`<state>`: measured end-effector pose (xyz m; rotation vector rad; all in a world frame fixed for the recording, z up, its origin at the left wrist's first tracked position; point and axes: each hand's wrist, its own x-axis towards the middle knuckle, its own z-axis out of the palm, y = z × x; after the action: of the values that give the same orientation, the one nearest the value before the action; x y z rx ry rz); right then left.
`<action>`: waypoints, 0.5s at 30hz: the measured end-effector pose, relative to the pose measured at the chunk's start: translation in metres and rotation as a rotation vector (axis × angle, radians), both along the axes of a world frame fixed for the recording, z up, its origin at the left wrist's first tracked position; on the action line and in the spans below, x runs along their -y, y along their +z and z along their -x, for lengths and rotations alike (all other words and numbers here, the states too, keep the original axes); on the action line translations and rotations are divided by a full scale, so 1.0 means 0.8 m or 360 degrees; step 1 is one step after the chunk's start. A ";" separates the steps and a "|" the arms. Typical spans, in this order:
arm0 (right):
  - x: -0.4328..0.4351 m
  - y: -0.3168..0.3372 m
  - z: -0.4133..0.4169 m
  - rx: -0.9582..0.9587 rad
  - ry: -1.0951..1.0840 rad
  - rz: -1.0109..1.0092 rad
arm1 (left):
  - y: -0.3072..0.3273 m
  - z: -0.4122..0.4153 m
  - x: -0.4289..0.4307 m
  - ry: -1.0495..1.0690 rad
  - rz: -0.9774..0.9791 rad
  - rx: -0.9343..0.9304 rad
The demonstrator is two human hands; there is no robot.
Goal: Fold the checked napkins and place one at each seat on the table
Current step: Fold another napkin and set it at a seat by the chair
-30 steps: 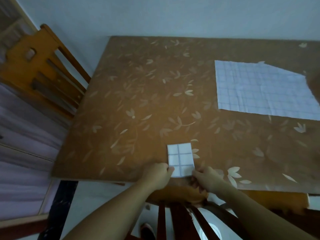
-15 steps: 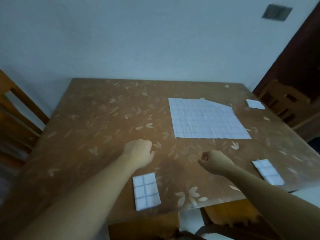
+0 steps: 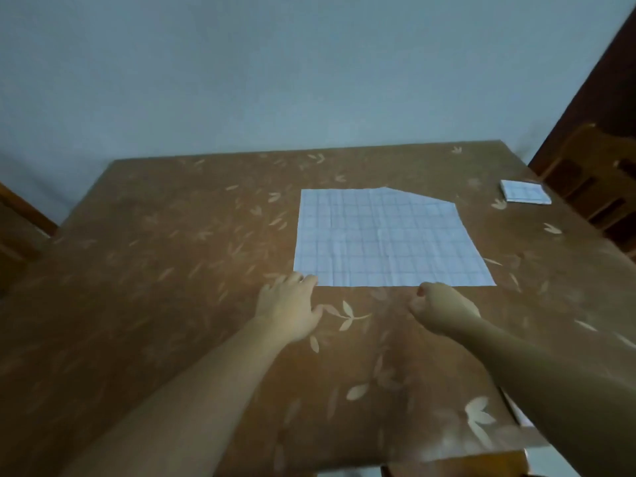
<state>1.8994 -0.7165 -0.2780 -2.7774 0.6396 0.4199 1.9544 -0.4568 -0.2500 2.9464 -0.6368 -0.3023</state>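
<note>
Checked napkin (image 3: 385,239), unfolded, lies flat on the brown leaf-patterned desk (image 3: 155,270), a little right of the middle, with its far right corner slanted off. At the far left edge of the view a wooden chair (image 3: 20,228) stands against the desk's side. The left hand (image 3: 289,308) reaches forward over the desk with its fingers stretched out and relaxed; the fingertips touch the near left corner of the unfolded napkin and grip nothing. The right hand (image 3: 444,309) is curled into a loose fist with nothing showing inside it, its knuckles just at the napkin's near edge, right of that edge's middle. Farther right, near the desk's far right corner, a small folded napkin (image 3: 525,194) lies flat, well apart from the unfolded one. Beside it stands a second wooden chair (image 3: 592,187).
</note>
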 end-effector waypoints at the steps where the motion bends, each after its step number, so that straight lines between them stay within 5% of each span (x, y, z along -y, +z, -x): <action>1: 0.013 -0.010 -0.002 -0.0018 0.0032 -0.0018 | -0.009 -0.003 0.016 0.0019 0.0025 -0.0023; 15: 0.077 -0.126 -0.087 0.0193 0.0145 0.0057 | -0.161 -0.114 0.076 0.0217 -0.0002 -0.0034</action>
<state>1.9692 -0.7777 -0.3790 -2.8479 0.4987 0.2582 2.0455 -0.5173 -0.3790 2.9649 -0.4300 -0.3207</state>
